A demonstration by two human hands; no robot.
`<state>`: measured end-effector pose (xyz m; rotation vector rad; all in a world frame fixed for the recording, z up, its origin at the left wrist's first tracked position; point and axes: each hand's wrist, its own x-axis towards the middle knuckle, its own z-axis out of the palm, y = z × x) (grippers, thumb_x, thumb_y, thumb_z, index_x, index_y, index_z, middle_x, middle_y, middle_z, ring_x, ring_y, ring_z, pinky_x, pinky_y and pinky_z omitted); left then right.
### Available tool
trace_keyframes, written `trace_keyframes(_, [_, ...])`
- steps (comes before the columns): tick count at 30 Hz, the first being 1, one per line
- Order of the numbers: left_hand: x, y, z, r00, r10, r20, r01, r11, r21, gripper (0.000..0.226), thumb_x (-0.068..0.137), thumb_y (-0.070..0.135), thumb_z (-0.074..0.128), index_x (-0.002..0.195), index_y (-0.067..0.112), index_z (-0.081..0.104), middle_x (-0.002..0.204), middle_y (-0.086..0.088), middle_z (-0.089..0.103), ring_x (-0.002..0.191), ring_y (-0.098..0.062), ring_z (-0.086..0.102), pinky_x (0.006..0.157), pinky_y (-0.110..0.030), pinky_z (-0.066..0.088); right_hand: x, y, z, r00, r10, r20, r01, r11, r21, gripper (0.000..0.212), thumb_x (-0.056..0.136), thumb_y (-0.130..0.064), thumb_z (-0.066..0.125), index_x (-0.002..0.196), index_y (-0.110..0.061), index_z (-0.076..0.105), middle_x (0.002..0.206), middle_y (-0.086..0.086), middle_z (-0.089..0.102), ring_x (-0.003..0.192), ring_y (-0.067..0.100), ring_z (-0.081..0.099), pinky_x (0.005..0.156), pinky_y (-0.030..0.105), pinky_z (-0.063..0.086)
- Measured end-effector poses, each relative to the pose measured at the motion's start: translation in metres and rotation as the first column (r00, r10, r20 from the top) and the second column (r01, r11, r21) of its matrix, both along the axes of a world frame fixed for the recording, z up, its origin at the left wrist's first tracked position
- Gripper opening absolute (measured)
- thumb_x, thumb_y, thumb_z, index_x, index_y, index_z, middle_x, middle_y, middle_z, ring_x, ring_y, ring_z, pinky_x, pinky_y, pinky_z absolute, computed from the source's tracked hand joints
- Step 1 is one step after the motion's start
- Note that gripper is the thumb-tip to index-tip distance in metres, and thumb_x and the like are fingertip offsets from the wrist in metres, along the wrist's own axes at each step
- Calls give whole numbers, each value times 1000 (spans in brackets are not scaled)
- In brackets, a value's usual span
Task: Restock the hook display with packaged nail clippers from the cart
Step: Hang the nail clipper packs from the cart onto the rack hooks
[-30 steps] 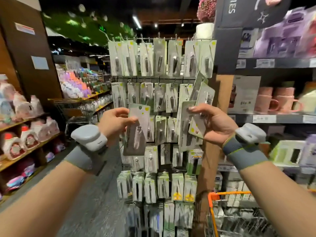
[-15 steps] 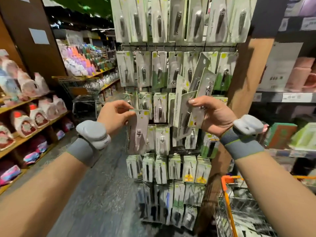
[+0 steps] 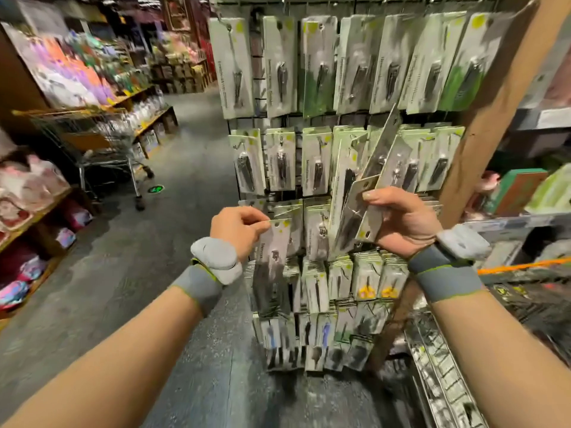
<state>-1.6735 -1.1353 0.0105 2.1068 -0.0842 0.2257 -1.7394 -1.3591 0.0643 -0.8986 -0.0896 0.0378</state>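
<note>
- Single packaged nail clipper (image 3: 272,261): pale card with a yellow-green dot near its punched top, dark clipper shape behind a clear blister; printing blurred, unreadable.
- Pinched by its top corner between thumb and curled fingers of the left hand (image 3: 236,231), hanging down in front of the third row of the hook display (image 3: 336,168).
- Fanned bundle of packs (image 3: 367,193) gripped in the right hand (image 3: 401,220), thumb across the front, fingers curled behind; cards splayed upward and leftward at a slant, covering part of the second and third rows.
- Same pale card stock on the bundle, dark clippers showing through the blisters.
- Display rows full of similar packs on hooks; lower rows thick with stacked cards, two bearing yellow shapes (image 3: 375,292).
- Grey wristbands with pale pods on both wrists.
- Wooden post (image 3: 494,118) just right of the display, leaning across the view.
- Orange-rimmed cart (image 3: 522,267) at lower right, wire basket below; contents too blurred to tell.
- Metal shopping trolley (image 3: 102,140) well apart on the left aisle, beside shelves of colourful goods (image 3: 74,69).
- Grey floor with a green mark (image 3: 156,189) near the trolley's wheels.
</note>
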Motion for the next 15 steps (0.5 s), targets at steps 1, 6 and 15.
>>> trace_keyframes(1, [5, 0, -4, 1000, -9, 1, 9, 1000, 9, 13, 80, 13, 73, 71, 22, 70, 60, 8, 64, 47, -2, 51, 55, -14, 41, 3, 1, -5, 1000, -27, 1, 27, 1000, 9, 50, -3, -17, 90, 41, -8, 67, 49, 1, 65, 52, 9, 67, 56, 21, 56])
trace_keyframes(6, [21, -10, -11, 999, -52, 13, 52, 999, 0, 8, 80, 13, 73, 75, 19, 72, 67, 1, 66, 55, -7, 54, 63, -21, 46, 19, -9, -13, 998, -33, -47, 36, 997, 68, 49, 1, -13, 90, 44, -10, 68, 53, -2, 67, 58, 10, 67, 90, 29, 52])
trace_keyframes(15, [35, -21, -19, 998, 1, 57, -14, 975, 220, 8, 83, 17, 69, 88, 15, 75, 87, -3, 74, 87, -20, 67, 85, -33, 51, 37, -23, -22, 992, -111, -54, 116, 990, 86, 52, -1, -11, 89, 46, -12, 69, 54, -3, 67, 62, 9, 67, 101, 28, 43])
